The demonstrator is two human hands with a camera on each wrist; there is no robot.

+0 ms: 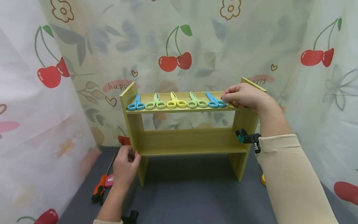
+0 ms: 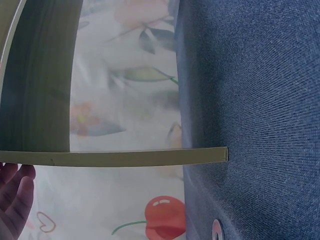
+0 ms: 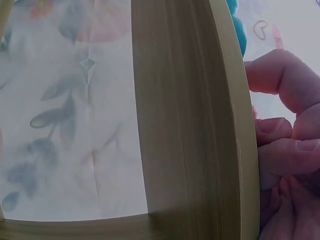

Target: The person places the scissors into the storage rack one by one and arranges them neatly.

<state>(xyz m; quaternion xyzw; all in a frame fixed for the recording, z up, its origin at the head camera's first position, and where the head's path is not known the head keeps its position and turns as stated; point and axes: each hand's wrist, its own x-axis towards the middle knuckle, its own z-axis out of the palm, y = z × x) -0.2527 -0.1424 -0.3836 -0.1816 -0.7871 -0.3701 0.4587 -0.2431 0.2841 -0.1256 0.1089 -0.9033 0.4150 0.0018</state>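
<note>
A row of scissors lies on the top board of a pale wooden shelf (image 1: 193, 141): blue scissors (image 1: 136, 104) at the left end, green scissors (image 1: 155, 103), yellow scissors (image 1: 176, 101), another green pair (image 1: 197, 101), then another blue pair (image 1: 214, 101). My right hand (image 1: 244, 95) is at the right end of this board, fingers bent, fingertips beside the handle of the right blue scissors. In the right wrist view, nothing clearly sits between those fingers. Low on the left, my left hand (image 1: 126, 165) touches the outside of the side panel (image 2: 115, 159) with loosely bent fingers.
A screwdriver (image 1: 99, 188) with an orange and black handle lies left of the shelf, beside a pink object (image 1: 109, 180). A yellow item (image 1: 263, 179) is partly hidden behind the right sleeve. The shelf stands on dark cloth (image 1: 193, 199) before a cherry-print curtain (image 1: 201, 40).
</note>
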